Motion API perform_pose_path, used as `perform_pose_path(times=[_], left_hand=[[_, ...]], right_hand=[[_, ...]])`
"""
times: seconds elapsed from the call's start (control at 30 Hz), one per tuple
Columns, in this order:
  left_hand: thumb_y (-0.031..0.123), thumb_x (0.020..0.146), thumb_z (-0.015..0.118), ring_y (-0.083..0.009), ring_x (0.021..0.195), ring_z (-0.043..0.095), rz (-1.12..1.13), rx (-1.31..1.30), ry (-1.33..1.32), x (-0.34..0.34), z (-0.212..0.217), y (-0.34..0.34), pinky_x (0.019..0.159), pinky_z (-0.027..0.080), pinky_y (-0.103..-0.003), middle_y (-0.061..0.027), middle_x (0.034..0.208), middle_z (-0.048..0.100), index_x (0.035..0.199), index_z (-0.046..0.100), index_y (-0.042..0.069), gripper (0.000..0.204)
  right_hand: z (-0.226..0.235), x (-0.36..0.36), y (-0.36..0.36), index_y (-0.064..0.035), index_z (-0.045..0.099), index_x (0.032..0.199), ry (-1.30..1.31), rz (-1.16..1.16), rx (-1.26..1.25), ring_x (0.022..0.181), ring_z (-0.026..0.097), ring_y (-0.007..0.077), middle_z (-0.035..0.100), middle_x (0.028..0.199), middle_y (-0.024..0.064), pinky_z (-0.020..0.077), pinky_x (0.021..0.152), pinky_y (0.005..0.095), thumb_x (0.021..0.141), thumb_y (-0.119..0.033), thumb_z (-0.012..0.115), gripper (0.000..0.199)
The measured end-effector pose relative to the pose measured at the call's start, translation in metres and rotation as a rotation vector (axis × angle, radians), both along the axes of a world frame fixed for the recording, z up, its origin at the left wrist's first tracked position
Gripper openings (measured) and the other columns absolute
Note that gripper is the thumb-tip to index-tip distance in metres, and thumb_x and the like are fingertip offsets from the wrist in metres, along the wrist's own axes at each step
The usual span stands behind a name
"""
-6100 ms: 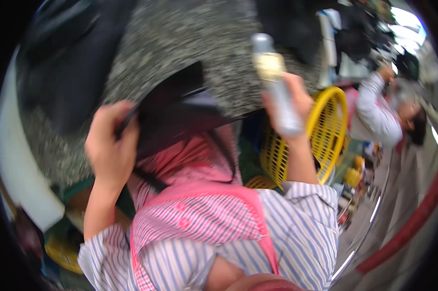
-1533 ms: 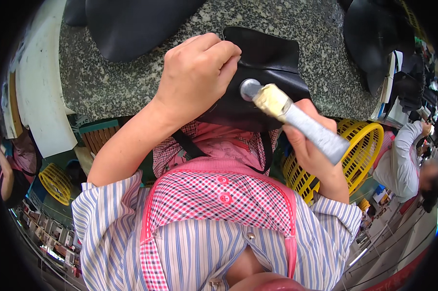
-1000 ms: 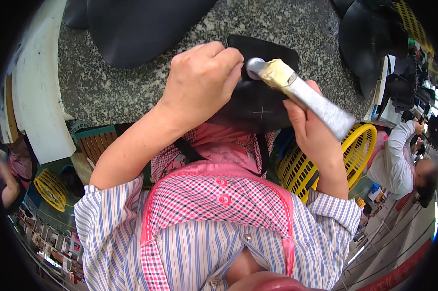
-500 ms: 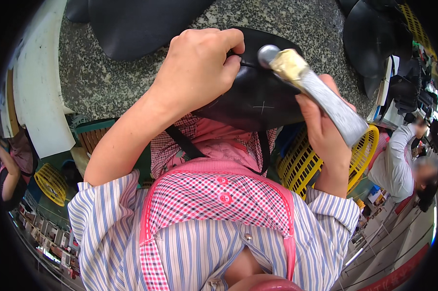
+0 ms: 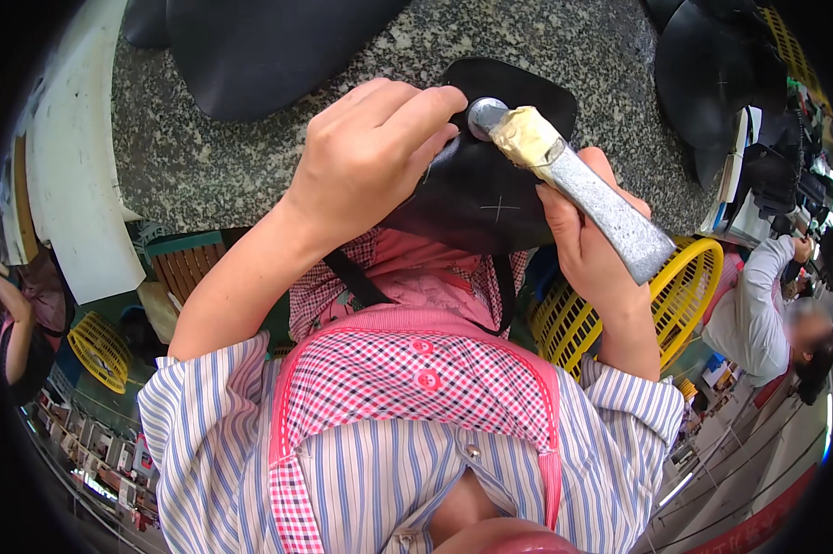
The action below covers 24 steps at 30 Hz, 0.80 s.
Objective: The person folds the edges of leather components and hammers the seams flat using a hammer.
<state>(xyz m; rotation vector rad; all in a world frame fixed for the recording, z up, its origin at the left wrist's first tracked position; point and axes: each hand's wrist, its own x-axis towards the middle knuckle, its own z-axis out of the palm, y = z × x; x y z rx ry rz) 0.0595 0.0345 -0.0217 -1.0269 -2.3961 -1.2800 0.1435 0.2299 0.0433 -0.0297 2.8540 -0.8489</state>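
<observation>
Nearest the camera, at the lower edge, a pink checked apron [image 5: 425, 369] covered a striped shirt [image 5: 379, 471], its sleeves turned up, presumably to keep the cuffs off the work. Beyond it the two hands stood apart, one on each side of a black piece [image 5: 462, 217] of smooth, leather-like sheet. Right hand [image 5: 596, 268]: fingers wrapped firmly around a hammer [image 5: 610, 212], its long metal body slanting up to the left and yellow wrapping close behind the round face; the wrapping probably served as padding or binding. Face lay over the sheet just beside the left fingertips; contact could not be judged. Left hand [image 5: 365, 157]: thumb and forefinger at the left edge of the sheet, likely steadying it; whether they pinched it could not be told, the other fingers being hidden. The black piece lay at the near edge of a speckled stone bench [image 5: 605, 55], its near part toward the lap, a white cross [image 5: 499, 208] uppermost, seemingly a position mark. The hard slab presumably gave firm backing. To the right, below bench level, stood a yellow basket [image 5: 714, 263]. Farther across the bench lay a large black sheet [image 5: 269, 55]. Farther right, a co-worker [image 5: 753, 314] in pale sleeves.
</observation>
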Motion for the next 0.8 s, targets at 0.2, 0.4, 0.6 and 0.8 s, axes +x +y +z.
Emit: perform_pose_path(times=[0.2,0.4,0.6,0.8], left_hand=[[0.005,0.068,0.073,-0.0132,0.050,0.054,0.065,-0.058,-0.201,-0.002,0.010,0.000,0.049,0.042,-0.023,-0.0044,0.061,0.057,0.079,0.061,0.004,0.016],[0.008,0.070,0.070,-0.0167,0.050,0.056,0.034,-0.209,-0.329,-0.014,0.019,0.001,0.050,0.043,-0.027,-0.0075,0.058,0.058,0.069,0.060,0.002,0.012],[0.009,0.069,0.069,-0.0209,0.052,0.058,0.021,-0.233,-0.367,-0.017,0.021,0.002,0.051,0.044,-0.030,-0.0099,0.058,0.058,0.067,0.059,0.001,0.012],[0.009,0.069,0.069,-0.0220,0.053,0.058,0.028,-0.215,-0.315,-0.017,0.018,0.002,0.051,0.044,-0.030,-0.0095,0.059,0.058,0.069,0.059,0.002,0.012]], right_hand=[[-0.002,0.005,0.001,-0.0007,0.054,0.092,0.013,-0.010,-0.004,0.053,0.052,0.0131,0.050,0.066,0.0079,0.0410,0.050,0.0249,0.087,-0.008,0.057,0.009],[0.006,-0.007,0.003,0.0022,0.057,0.098,0.075,-0.050,-0.105,0.057,0.048,0.0090,0.052,0.069,0.0037,0.0398,0.054,0.0240,0.087,-0.007,0.056,0.015],[0.017,-0.016,-0.001,0.0011,0.057,0.089,0.057,0.055,0.057,0.059,0.058,0.0145,0.058,0.068,0.0105,0.0436,0.054,0.0270,0.087,-0.012,0.057,0.013],[0.013,-0.012,-0.003,-0.0019,0.055,0.089,0.105,0.114,0.096,0.053,0.051,0.0126,0.052,0.062,0.0076,0.0406,0.050,0.0258,0.086,-0.009,0.057,0.008]])
